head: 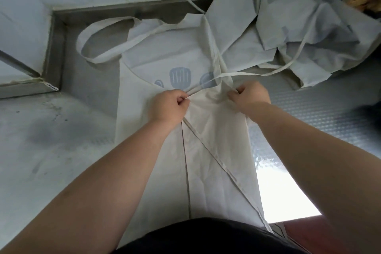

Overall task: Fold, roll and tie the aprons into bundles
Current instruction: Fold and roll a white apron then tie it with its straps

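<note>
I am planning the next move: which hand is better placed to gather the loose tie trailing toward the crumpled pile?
Probably the right hand: the tie passes just above it and trails to its side; the left hand pinches the apron farther off.

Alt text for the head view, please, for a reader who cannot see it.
A person's left hand and right hand each pinch a cream apron near its waist ties, the apron lying spread along a grey metal counter with its neck loop at the far end. A crumpled heap of aprons lies beyond on the right.
</note>
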A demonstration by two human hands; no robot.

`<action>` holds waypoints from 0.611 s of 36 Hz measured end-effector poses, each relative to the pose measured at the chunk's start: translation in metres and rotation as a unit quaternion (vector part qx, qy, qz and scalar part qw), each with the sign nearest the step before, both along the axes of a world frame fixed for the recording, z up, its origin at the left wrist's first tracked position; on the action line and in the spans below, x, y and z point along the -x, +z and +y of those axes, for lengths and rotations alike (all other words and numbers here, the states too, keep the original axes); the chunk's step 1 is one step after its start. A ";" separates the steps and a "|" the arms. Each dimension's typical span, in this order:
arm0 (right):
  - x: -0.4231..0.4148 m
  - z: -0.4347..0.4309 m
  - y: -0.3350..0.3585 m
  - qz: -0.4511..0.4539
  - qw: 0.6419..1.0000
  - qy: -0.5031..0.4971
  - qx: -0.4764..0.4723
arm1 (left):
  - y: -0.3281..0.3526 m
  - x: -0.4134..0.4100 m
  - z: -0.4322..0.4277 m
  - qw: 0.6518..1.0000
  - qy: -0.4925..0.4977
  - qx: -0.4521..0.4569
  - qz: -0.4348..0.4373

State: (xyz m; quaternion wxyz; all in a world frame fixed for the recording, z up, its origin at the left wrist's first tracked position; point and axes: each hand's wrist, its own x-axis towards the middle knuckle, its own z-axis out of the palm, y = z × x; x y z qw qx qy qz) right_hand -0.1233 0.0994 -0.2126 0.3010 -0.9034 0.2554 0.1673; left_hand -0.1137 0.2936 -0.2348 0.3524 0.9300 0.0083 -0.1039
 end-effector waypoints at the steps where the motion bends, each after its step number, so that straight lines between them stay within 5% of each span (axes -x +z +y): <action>1: 0.001 -0.004 0.000 0.003 1.000 -0.016 -0.009 | 0.000 0.000 -0.001 1.000 0.007 0.001 0.004; 11: -0.015 0.000 0.003 -0.003 0.999 0.051 -0.013 | 0.001 -0.007 -0.013 0.985 -0.071 -0.156 -0.020; 18: -0.037 -0.001 -0.005 -0.030 0.996 0.072 0.050 | -0.001 -0.023 -0.026 0.988 -0.081 -0.108 -0.069; 22: -0.038 -0.011 -0.008 -0.043 0.998 -0.006 -0.039 | -0.003 -0.031 -0.033 0.989 -0.061 -0.124 -0.047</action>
